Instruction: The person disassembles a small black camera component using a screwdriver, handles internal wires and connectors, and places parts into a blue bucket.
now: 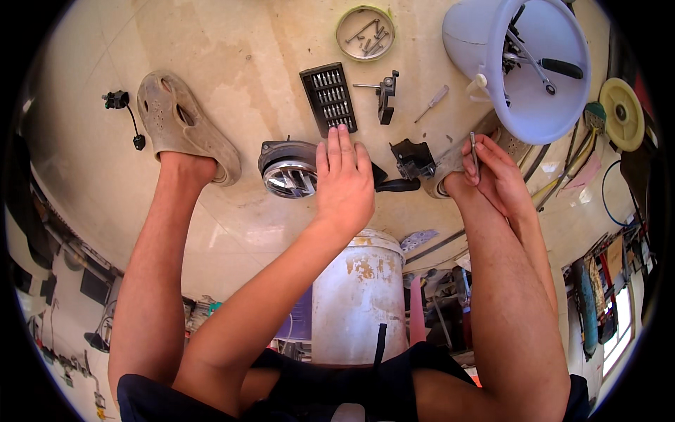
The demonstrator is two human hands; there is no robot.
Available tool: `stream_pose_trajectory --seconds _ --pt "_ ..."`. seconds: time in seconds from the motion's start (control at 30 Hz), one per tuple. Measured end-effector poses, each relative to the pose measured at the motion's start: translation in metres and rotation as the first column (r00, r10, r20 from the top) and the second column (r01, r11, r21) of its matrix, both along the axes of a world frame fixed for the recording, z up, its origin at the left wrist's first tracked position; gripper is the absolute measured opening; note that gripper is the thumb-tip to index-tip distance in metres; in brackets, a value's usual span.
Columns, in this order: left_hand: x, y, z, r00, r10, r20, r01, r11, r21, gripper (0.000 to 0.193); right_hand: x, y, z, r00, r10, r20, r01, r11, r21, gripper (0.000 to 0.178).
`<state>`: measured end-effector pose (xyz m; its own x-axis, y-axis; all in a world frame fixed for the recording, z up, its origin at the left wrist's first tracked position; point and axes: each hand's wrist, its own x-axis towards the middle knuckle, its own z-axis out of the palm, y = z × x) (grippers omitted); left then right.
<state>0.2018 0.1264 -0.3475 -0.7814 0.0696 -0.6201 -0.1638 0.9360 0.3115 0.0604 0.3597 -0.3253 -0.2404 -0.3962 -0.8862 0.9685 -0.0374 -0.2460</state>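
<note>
My left hand (344,181) reaches over the floor with its fingers stretched out, the tips at the near edge of a black bit case (328,95) holding rows of small silver bits. Below that hand, partly hidden, lies a round black part with a chrome emblem (290,178). Beside my right shin, my right hand (500,172) pinches a slim metal screwdriver (474,151), held nearly upright in the picture. Between the hands are a black plastic housing (413,159) and a dark handle-shaped piece (398,185), partly covered by the left hand.
Screws lie in a round tin (339,43). Near it are a metal-and-black bracket (386,102) and a small clear-handled screwdriver (432,103). A tipped bluish bucket (503,105) holds wrenches. A small cabled black part (116,100) lies left. I sit over a white bucket (357,302).
</note>
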Motion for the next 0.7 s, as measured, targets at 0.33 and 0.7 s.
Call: stream_pose_trajectory --seconds 0.33,0.7 --pt "-0.002 -0.020 0.001 0.998 0.025 -0.059 -0.022 0.998 0.052 0.052 0.002 0.006 -0.002 0.999 -0.038 -0.009 0.038 0.999 0.010 0.017" --pt "-0.007 -0.047 -0.022 0.976 0.067 -0.209 -0.065 0.998 0.017 0.048 0.001 0.004 0.000 1.000 0.000 -0.028 0.000 1.000 -0.002 0.019"
